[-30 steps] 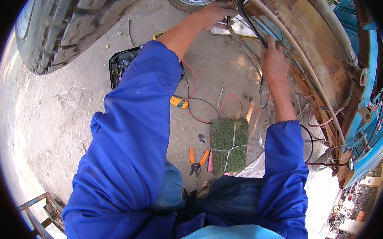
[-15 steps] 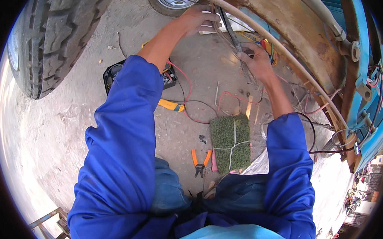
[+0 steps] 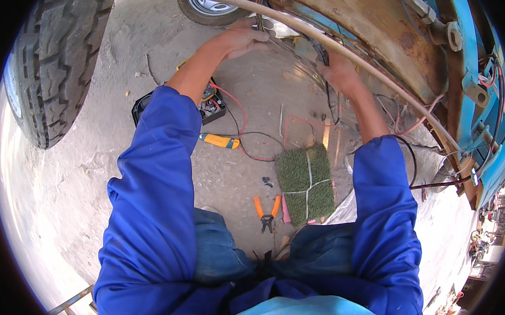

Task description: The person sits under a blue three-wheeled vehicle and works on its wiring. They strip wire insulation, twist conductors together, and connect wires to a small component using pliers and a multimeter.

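Wire bundle [image 3: 294, 44] up under the rusty vehicle frame [image 3: 376, 33] | head view: left hand [image 3: 242, 39] fingers curled into the wires, right hand [image 3: 336, 71] gripping a black cable | pale pipe [image 3: 347, 54] crosses in front | below: multimeter [image 3: 212, 105], green mat [image 3: 306, 182], orange pliers [image 3: 266, 211], tyre [image 3: 54, 59] left
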Demonstrator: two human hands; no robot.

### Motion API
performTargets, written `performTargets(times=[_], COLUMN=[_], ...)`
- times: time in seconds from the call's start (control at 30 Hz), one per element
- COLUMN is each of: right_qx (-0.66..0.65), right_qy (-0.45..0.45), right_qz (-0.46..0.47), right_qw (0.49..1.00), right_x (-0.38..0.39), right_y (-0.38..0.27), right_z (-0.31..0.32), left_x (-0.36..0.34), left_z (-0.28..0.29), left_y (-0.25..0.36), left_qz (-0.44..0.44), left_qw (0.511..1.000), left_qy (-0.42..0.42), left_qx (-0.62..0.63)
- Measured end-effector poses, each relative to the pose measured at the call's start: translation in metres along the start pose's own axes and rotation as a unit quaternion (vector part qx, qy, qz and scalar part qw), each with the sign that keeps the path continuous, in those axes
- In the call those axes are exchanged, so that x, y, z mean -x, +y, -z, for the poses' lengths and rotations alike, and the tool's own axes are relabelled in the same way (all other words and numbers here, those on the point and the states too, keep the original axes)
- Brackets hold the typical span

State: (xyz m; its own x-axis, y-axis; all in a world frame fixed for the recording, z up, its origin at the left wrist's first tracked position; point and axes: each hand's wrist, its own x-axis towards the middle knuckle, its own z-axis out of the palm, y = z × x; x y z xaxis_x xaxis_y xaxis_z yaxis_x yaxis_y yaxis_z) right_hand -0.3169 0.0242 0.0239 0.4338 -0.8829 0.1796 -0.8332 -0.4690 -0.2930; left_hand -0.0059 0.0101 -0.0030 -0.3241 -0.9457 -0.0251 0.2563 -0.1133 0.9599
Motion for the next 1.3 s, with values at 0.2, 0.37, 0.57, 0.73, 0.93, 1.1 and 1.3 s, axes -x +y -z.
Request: performTargets(times=[0.2,0.37,0.57,0.73,0.93,1.1,1.3], right_qx=[-0.153,-0.266,-0.253,-0.328,-0.219,-0.118,-0.106], right_qy=[-0.069,-0.033,0.011,-0.028,-0.051,-0.021,-0.065], right_qz=[-0.025,-0.033,-0.099,-0.053,0.036,0.115,0.156], right_qw=[0.986,0.963,0.962,0.943,0.974,0.986,0.980], right_x=[0.002,0.002,-0.008,0.009,0.037,0.071,0.083], right_y=[-0.005,0.014,0.029,-0.003,-0.060,-0.088,-0.082], right_z=[0.019,0.023,0.010,0.031,0.008,-0.048,-0.067], left_x=[-0.001,0.000,0.007,0.006,0.001,0.007,0.005], left_z=[-0.002,-0.004,-0.006,-0.005,-0.008,-0.009,-0.001], left_y=[-0.002,0.001,0.003,-0.004,-0.013,-0.016,-0.020], left_qz=[-0.013,0.004,0.013,-0.005,-0.021,0.006,0.012], left_qw=[1.000,0.999,0.999,0.998,0.997,0.990,0.995], left_qy=[-0.002,0.003,0.010,0.049,0.038,0.045,0.010], left_qx=[0.005,0.046,0.042,0.025,0.069,0.133,0.100])
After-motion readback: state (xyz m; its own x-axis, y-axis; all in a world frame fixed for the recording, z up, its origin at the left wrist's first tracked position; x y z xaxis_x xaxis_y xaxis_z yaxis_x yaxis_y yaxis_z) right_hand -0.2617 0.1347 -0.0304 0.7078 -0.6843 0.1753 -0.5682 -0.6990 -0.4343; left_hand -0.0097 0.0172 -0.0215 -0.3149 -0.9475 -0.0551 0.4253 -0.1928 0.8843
